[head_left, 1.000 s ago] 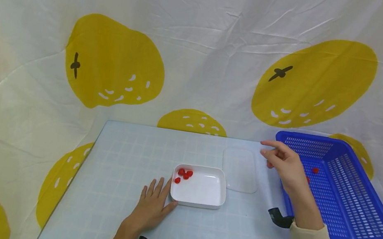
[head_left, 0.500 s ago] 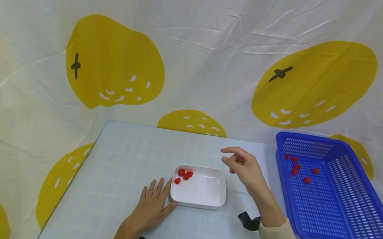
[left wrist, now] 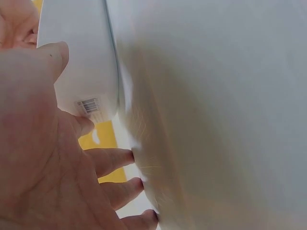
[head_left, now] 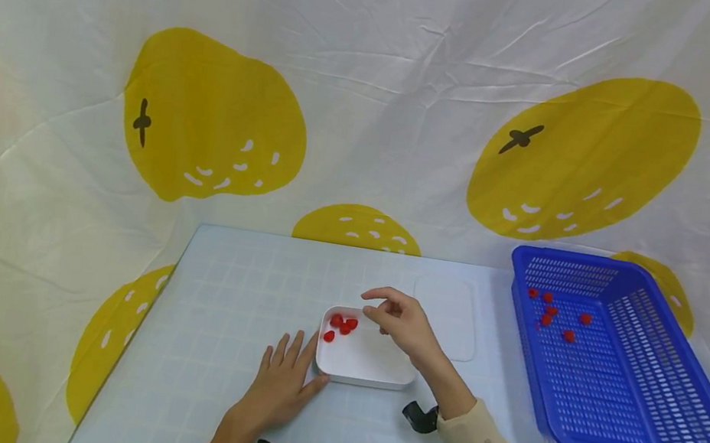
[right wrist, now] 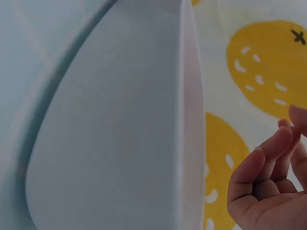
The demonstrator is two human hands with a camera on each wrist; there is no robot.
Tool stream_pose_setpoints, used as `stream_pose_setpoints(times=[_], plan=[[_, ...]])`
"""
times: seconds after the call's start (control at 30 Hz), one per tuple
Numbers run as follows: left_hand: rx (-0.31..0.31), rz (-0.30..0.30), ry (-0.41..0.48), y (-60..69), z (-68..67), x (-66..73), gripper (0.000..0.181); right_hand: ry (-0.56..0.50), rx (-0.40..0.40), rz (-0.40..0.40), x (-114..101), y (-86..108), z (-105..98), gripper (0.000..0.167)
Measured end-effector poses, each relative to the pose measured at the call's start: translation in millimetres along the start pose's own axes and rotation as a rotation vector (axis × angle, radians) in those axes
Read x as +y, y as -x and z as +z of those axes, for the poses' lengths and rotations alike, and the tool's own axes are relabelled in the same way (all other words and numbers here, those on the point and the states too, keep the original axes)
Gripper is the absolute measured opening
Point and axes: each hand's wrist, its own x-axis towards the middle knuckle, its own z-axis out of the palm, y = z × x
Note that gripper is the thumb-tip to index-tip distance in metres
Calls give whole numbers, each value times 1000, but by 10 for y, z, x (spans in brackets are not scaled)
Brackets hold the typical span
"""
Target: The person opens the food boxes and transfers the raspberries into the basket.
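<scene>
In the head view, a white rectangular tray (head_left: 368,359) holds several small red berries that look like raspberries (head_left: 345,328), near its left end. My left hand (head_left: 279,391) rests flat on the table, fingers spread, fingertips and thumb against the tray's left side. The left wrist view shows that hand (left wrist: 57,139) beside the tray's wall (left wrist: 79,57), which bears a barcode label. Above the tray's upper right part hovers my right hand (head_left: 404,326), fingers bent. In the right wrist view its fingers (right wrist: 247,175) curl toward the thumb; whether anything is pinched there is hidden.
At the right stands a blue perforated basket (head_left: 608,385) with several more red berries (head_left: 569,336) toward its far left corner. A clear flat lid (head_left: 454,318) lies on the table (head_left: 233,287) behind the tray. A patterned cloth (head_left: 393,158) hangs at the back.
My right hand has moved left from the blue basket, across the clear lid, to above the tray. A second ago some red showed at its fingers. The left hand has stayed still.
</scene>
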Motion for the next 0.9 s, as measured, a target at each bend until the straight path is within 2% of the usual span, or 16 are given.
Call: stream_pose_setpoints(times=[0.4,0.53,0.73,0.9], plan=[[-6,20,5,2,-19,-13,81,4,-88,51,248,-84,293,25],[-7,26,14,1,-16,-21,80,33,-147,37,314,-111,348,30],[-3,40,9,-8,8,-49,80,100,-251,-28,423,-178,434,29],[2,54,5,-10,8,-59,79,168,-265,-57,489,-203,489,30]])
